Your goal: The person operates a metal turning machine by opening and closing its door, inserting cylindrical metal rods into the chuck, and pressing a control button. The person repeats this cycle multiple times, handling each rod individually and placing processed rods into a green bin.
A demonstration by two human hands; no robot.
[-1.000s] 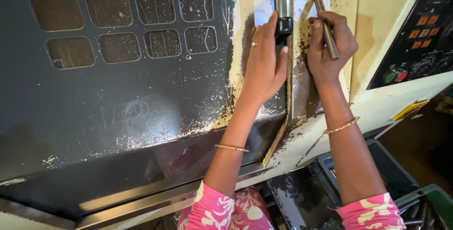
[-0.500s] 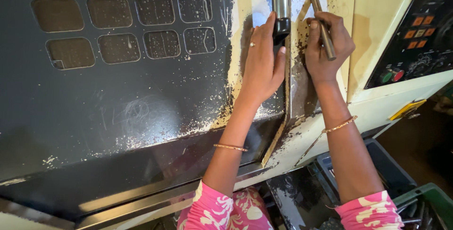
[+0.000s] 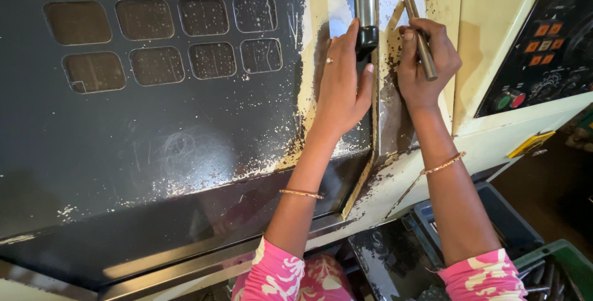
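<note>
With the door point(image 3: 185, 152) shut, the left hand point(image 3: 343, 84) grips the handle point(image 3: 365, 4), while at three o'clock the right hand point(image 3: 426, 66) clasps a metal rod point(image 3: 421, 38), apparently unloaded.

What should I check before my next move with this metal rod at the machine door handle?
1. Right hand grips short grey metal rod: ok.
2. Left hand on black end of the chrome door handle: ok.
3. Dark sliding door fully shut: cannot tell.
4. Fingers clear of the door's edge: not ok, they sit right at it.
5. Bangles free of edges: ok.
</note>
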